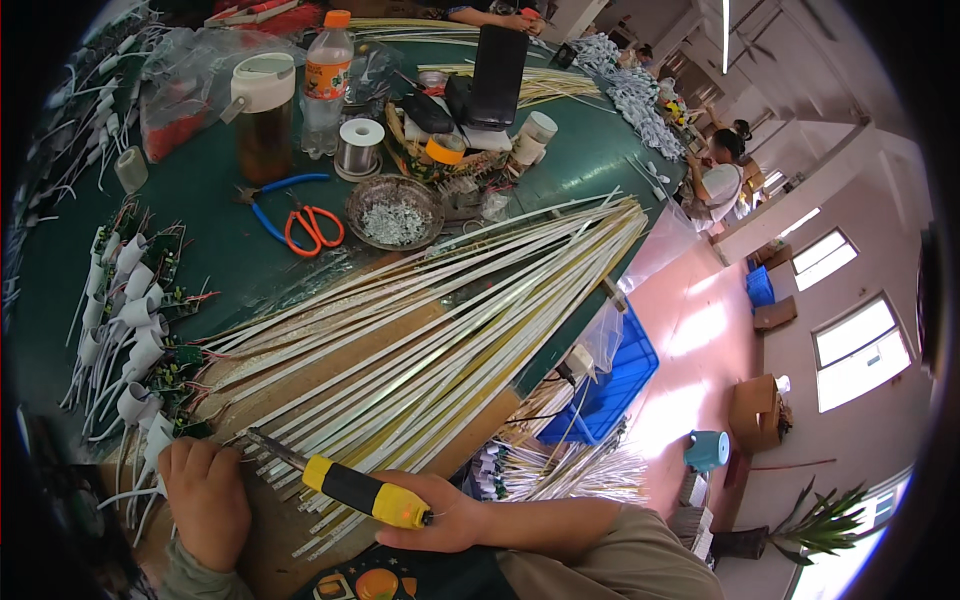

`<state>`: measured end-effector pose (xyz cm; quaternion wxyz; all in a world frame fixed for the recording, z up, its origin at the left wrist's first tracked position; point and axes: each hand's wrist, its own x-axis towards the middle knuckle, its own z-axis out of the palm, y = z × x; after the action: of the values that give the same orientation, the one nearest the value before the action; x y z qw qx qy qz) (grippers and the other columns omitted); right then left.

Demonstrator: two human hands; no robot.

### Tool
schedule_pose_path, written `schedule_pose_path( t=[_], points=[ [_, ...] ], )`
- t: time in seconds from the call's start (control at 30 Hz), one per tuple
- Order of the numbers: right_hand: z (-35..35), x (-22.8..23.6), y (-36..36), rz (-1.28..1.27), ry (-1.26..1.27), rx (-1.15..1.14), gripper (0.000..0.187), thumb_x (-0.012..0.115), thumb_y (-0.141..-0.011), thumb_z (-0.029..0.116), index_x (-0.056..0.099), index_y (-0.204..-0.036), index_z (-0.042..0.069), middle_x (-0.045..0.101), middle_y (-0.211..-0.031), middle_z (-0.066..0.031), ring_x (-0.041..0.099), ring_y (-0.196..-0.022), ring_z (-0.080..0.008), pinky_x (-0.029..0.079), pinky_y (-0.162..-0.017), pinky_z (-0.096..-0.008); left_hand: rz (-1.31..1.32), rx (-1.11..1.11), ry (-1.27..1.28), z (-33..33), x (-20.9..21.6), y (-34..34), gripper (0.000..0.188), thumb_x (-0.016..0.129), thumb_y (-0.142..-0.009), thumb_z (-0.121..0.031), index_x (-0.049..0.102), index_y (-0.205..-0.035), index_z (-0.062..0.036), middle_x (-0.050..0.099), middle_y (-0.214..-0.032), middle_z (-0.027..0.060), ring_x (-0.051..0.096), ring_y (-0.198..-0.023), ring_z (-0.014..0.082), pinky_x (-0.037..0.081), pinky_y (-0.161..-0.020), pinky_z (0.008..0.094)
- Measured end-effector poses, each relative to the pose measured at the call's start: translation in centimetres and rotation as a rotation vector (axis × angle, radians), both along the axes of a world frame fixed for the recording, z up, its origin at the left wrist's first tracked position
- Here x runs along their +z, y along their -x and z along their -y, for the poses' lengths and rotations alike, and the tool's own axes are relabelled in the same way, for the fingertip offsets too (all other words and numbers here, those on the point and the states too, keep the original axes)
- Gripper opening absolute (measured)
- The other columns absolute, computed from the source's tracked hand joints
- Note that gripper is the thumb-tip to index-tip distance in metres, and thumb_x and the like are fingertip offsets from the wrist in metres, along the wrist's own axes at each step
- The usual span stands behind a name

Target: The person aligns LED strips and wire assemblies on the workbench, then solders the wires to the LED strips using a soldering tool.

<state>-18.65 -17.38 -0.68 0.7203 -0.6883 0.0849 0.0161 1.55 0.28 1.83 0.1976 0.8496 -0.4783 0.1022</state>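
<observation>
My right hand (440, 512) is wrapped round the yellow and black handle of a soldering iron (362, 490). The iron's metal shaft points up and left, its tip near the ends of the LED strips (420, 350). These long white and yellowish strips lie fanned out on a brown board. Beside the tip, my left hand (208, 500) is closed, its fingertips tucked down; what they pinch is hidden. Just beyond that hand stands a row of small green circuit boards (185, 385) with white plastic sleeves (140, 310), thin red wires and white cables.
On the green table (330, 240) lie orange-handled scissors (314, 230), blue-handled pliers (262, 212) and a dish of metal bits (395, 215). Behind are a solder spool (359, 148), a drink bottle (327, 85) and a lidded jug (264, 120). A blue crate (605, 385) stands right.
</observation>
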Motion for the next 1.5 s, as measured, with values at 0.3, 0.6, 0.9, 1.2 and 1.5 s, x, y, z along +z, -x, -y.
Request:
schedule_pose_path(
  t=[0.3, 0.6, 0.9, 1.2, 1.5],
  points=[
    [-0.3, -0.4, 0.3, -0.066, -0.035, -0.034, 0.053, 0.068, -0.086, 0.02, 0.044, -0.13, 0.002, 0.058, -0.097, -0.0081, 0.055, -0.091, -0.015, 0.044, -0.079, -0.0301, 0.007, -0.036, 0.012, -0.5, -0.4, -0.3, 0.013, 0.058, -0.065, -0.004, 0.061, -0.078, -0.0049, 0.052, -0.077, 0.0086, 0.051, -0.081, 0.0287, 0.038, -0.076, 0.0418],
    [-0.7, -1.2, 0.6, -0.094, -0.049, -0.012, 0.045, 0.068, -0.086, 0.022, 0.048, -0.122, 0.003, 0.056, -0.089, -0.0049, 0.054, -0.083, -0.0124, 0.044, -0.073, -0.0288, 0.016, -0.035, 0.002, -1.3, -0.2, -0.5, 0.014, 0.059, -0.065, -0.005, 0.062, -0.079, -0.006, 0.053, -0.077, 0.0073, 0.051, -0.082, 0.0275, 0.038, -0.076, 0.0407],
    [-0.3, -1.4, 1.3, -0.023, -0.08, -0.097, 0.017, 0.071, -0.08, 0.003, 0.055, -0.086, 0.005, 0.055, -0.075, -0.0013, 0.053, -0.067, -0.0094, 0.042, -0.06, -0.0254, -0.02, -0.061, -0.036, -1.4, -1.2, -1.1, 0.02, 0.062, -0.065, -0.006, 0.064, -0.085, -0.0077, 0.056, -0.083, 0.0042, 0.053, -0.083, 0.0242, 0.039, -0.076, 0.0377],
    [-0.9, -1.5, 1.0, -0.135, -0.052, -0.096, 0.057, 0.072, -0.081, 0.027, 0.045, -0.121, -0.002, 0.048, -0.066, -0.0044, 0.047, -0.056, -0.0144, 0.04, -0.05, -0.0274, -0.014, -0.035, -0.064, -2.2, -1.8, -1.2, 0.021, 0.063, -0.066, -0.008, 0.064, -0.086, -0.0074, 0.055, -0.083, 0.0034, 0.052, -0.085, 0.0227, 0.038, -0.078, 0.0363],
    [-0.8, -1.2, 0.8, -0.163, -0.094, -0.077, 0.055, 0.072, -0.079, 0.029, 0.047, -0.117, -0.002, 0.049, -0.065, -0.0052, 0.047, -0.054, -0.0145, 0.041, -0.05, -0.0275, -0.023, -0.052, -0.074, -2.3, -1.8, -1.3, 0.022, 0.063, -0.066, -0.008, 0.064, -0.087, -0.0068, 0.054, -0.084, 0.0037, 0.051, -0.086, 0.0231, 0.038, -0.078, 0.0371]
  ],
)
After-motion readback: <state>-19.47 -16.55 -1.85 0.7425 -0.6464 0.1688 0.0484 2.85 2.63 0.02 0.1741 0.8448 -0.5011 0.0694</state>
